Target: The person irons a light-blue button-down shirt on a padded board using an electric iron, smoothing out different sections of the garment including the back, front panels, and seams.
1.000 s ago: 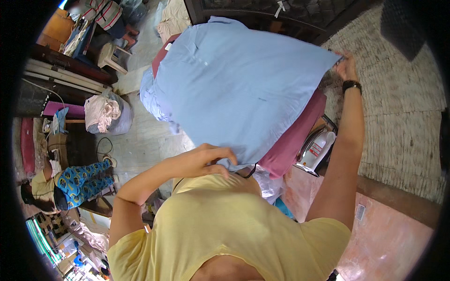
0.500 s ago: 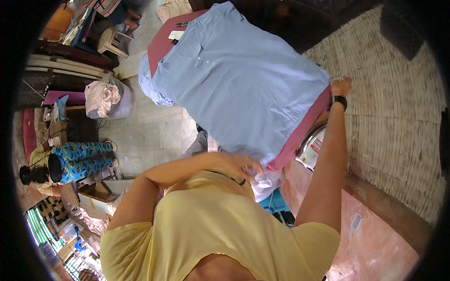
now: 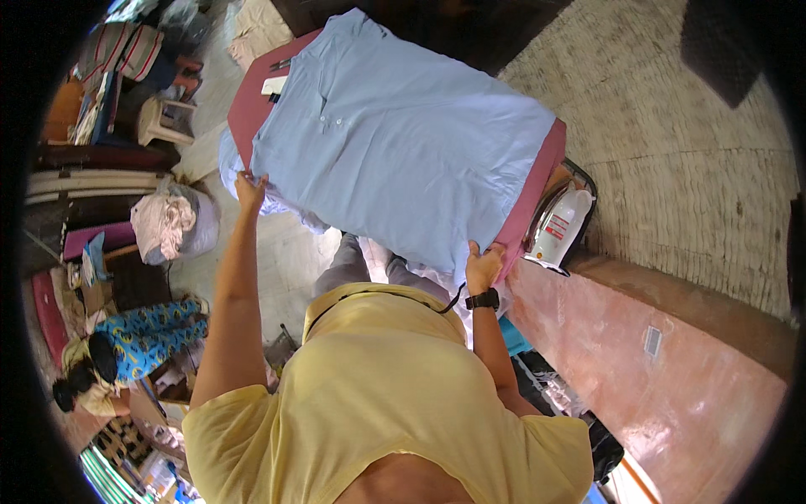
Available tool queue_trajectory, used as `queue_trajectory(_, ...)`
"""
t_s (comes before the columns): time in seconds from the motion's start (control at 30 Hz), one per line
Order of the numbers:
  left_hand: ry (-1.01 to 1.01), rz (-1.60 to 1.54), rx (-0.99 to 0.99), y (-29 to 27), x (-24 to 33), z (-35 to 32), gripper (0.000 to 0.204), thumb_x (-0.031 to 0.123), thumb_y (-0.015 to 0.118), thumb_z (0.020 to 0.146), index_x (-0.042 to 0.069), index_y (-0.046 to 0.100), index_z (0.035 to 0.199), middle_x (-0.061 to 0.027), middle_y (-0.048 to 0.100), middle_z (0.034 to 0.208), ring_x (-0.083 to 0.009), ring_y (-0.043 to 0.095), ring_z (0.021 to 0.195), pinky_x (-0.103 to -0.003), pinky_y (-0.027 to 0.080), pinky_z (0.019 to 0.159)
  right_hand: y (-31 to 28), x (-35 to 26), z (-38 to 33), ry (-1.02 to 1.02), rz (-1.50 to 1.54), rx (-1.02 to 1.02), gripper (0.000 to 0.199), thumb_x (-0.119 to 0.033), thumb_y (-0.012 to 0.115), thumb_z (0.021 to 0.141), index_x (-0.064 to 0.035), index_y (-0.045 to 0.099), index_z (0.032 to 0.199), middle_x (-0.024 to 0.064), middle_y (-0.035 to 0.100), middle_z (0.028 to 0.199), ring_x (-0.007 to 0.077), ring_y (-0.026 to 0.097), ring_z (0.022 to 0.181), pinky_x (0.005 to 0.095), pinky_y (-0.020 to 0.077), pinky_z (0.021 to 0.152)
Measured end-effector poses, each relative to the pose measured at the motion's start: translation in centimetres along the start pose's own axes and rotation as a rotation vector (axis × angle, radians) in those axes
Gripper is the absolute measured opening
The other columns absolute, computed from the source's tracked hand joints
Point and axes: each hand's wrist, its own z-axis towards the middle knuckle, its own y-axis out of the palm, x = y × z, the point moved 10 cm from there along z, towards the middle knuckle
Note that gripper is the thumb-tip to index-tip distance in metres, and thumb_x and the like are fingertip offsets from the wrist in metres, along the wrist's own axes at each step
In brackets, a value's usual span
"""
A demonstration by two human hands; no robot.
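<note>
A light blue buttoned shirt [image 3: 395, 143] lies spread over a maroon ironing board [image 3: 247, 109], its neck end toward the left and its hem toward the right. At the shirt's near left edge, my left hand [image 3: 250, 188] is closed on the fabric. My right hand [image 3: 484, 267], below a dark wristwatch strap, pinches the near right corner by the hem. The cloth between the two hands runs along the board's near side, with some creases in it. A white tag [image 3: 273, 86] lies by the collar.
A white iron [image 3: 561, 225] rests on a stand at the board's right end. Pale cloth hangs below the board's left side. A full bag of clothes [image 3: 204, 220] stands on the floor at left. Another person in blue patterned trousers [image 3: 155, 336] is further left.
My left hand has gone from in front of my body to the shirt's left edge. My right hand has come from the far right corner to the near one. The view has shifted.
</note>
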Motion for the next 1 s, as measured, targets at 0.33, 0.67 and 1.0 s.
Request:
queue_trajectory(0.33,0.149,-0.418,0.044,-4.0,3.6,-0.4,0.018,-0.001,0.061,0.089,0.003,0.045,0.095,-0.0163,0.049,0.088,-0.0304,0.046,0.076,-0.037,0.041,0.069,-0.6,1.1,-2.6,-0.006,-0.005,0.299,0.052,-0.03,0.071,0.086,0.0077,0.051,0.117,0.03,0.059,0.106,0.0474,0.056,0.1,0.0545,0.0426,0.086)
queue_trajectory(0.67,0.409,-0.253,0.107,-8.7,10.2,5.4,0.026,0.007,0.064,0.088,-0.002,0.054,0.11,-0.0226,0.056,0.111,-0.0417,0.053,0.106,-0.045,0.045,0.09,1.3,7.1,-3.1,0.143,-0.049,0.186,0.067,-0.018,0.069,0.082,0.0069,0.039,0.137,0.0325,0.046,0.137,0.0418,0.048,0.126,0.0532,0.0397,0.099)
queue_trajectory(1.0,0.629,-0.343,0.141,2.0,38.8,22.2,0.035,0.014,0.065,0.088,0.0,0.056,0.118,-0.0227,0.059,0.113,-0.0402,0.055,0.109,-0.042,0.044,0.097,-1.4,-16.5,11.7,-0.11,-0.132,0.344,0.062,-0.019,0.076,0.077,-0.0044,0.045,0.128,0.0241,0.048,0.123,0.0389,0.044,0.117,0.0496,0.0325,0.101)
